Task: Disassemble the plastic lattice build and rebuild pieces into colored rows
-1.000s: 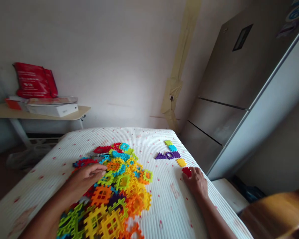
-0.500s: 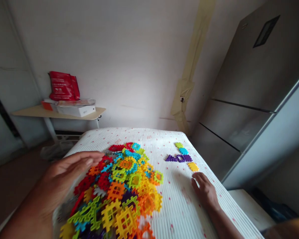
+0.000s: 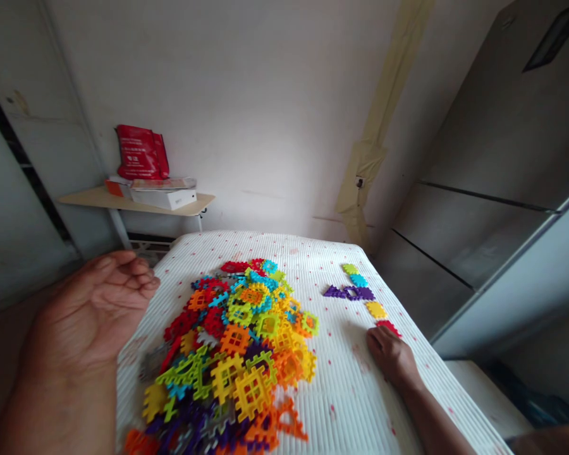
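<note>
Left hand (image 3: 88, 309) has just come off the pile of interlocking plastic tiles (image 3: 246, 341) and now sits left of it, palm up, open, fingers loosely curled, empty. Pile lies on a white ribbed mattress (image 3: 341, 404) with red dots. Right of the pile: a short line of tiles, with a purple tile group (image 3: 348, 292) and a yellow tile (image 3: 376, 309). Right hand (image 3: 392, 357) rests further right, palm down, fingers loosely curled, nothing visibly held, just by a red tile (image 3: 387, 327); contact unclear.
</note>
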The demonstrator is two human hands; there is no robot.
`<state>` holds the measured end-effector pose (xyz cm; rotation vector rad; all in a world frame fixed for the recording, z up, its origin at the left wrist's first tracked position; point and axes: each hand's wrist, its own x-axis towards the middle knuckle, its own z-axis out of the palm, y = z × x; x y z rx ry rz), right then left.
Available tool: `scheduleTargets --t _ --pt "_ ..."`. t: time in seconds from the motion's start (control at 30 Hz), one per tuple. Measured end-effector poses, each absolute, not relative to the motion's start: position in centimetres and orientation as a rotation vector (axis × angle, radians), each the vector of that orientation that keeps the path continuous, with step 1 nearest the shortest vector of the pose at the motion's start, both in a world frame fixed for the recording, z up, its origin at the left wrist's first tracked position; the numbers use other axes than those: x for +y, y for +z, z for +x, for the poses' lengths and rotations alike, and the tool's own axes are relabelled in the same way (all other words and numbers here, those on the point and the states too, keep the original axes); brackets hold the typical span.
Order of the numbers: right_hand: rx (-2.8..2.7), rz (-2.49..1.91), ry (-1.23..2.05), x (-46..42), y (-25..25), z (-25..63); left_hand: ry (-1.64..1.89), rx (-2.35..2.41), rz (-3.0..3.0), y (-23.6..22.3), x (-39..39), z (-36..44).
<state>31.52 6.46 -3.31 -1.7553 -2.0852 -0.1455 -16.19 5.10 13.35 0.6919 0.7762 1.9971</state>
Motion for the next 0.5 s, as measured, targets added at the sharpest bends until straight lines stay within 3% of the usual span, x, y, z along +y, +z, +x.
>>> scheduleTargets --t 0.2,0.33,0.5 --pt "-2.088 -1.755 -0.137 6.5 -3.7 31.7 2.024 0.806 0.948 14.2 4.0 -15.1" --pt "-2.089 -1.758 -0.113 6.5 -3.7 31.7 1.935 1.133 1.193 14.8 3.9 -14.1" --pt "-2.071 -1.775 -0.123 6.6 -3.7 31.6 1.061 1.722 1.780 12.9 6.6 -14.7"
